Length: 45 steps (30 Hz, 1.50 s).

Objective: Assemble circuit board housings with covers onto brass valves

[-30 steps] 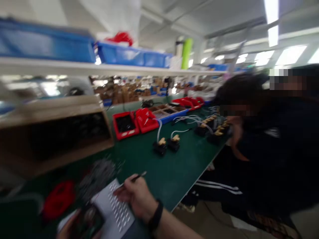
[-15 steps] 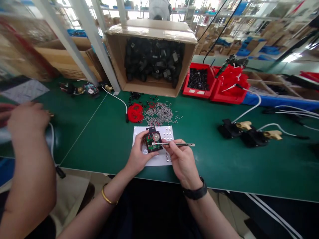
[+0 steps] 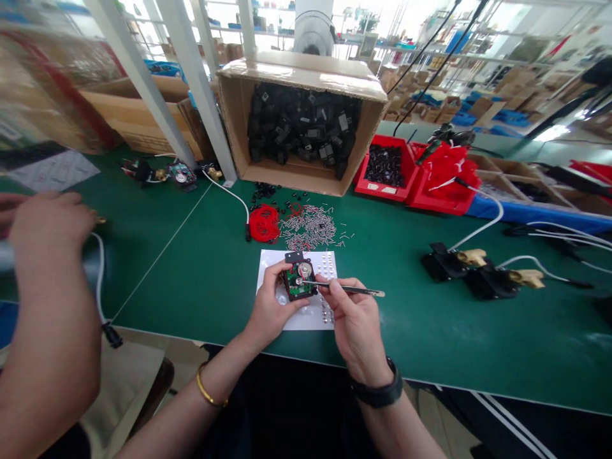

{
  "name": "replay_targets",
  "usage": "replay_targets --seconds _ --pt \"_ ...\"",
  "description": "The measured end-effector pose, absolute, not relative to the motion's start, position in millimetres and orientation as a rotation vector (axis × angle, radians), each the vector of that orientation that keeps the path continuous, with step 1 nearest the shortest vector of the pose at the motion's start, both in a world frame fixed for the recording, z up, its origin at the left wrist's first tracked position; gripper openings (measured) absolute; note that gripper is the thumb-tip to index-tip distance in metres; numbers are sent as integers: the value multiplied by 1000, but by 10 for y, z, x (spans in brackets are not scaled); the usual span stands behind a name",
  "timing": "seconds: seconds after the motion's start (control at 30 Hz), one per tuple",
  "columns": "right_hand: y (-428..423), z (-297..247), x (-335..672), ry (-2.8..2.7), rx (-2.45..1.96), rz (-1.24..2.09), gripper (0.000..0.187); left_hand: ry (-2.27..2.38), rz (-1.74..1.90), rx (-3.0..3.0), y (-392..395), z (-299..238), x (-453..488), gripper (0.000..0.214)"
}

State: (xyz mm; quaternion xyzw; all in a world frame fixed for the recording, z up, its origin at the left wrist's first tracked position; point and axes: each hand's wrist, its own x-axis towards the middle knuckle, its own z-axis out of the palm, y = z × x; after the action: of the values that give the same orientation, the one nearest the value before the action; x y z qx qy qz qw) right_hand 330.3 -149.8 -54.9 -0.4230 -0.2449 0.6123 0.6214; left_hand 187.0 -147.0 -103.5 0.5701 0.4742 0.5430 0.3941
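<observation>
My left hand (image 3: 270,307) grips a small black module (image 3: 298,278) with a green circuit board and a round metal part, held over a white sheet (image 3: 299,313) on the green table (image 3: 201,280). My right hand (image 3: 351,319) pinches metal tweezers (image 3: 349,289), whose tips touch the module's round part. Rows of small silver pieces (image 3: 326,264) lie on the sheet beside the module.
A heap of metal pins (image 3: 308,228) and a red wire coil (image 3: 264,223) lie behind the sheet. A cardboard box of black parts (image 3: 301,131) and red bins (image 3: 387,167) stand further back. Black fixtures with white cables (image 3: 478,264) sit right. Another person's arm (image 3: 48,287) is left.
My view swung from a blurred look at a seated person on the right back to the table. Since half a second ago the hands, module and tweezers have barely moved.
</observation>
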Motion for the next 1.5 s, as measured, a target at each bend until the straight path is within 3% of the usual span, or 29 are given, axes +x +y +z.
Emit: replay_targets --seconds 1.13,1.33,1.5 --pt "-1568 -608 3189 -651 -1059 1253 23 1204 1384 1422 -1474 -952 1882 57" --pt "-1533 -631 3188 -705 -1058 1224 22 1193 1508 1518 -1458 -993 1898 70" --pt "-1609 -622 3155 -973 -1107 987 8 1235 1460 1810 -1421 -929 1871 41"
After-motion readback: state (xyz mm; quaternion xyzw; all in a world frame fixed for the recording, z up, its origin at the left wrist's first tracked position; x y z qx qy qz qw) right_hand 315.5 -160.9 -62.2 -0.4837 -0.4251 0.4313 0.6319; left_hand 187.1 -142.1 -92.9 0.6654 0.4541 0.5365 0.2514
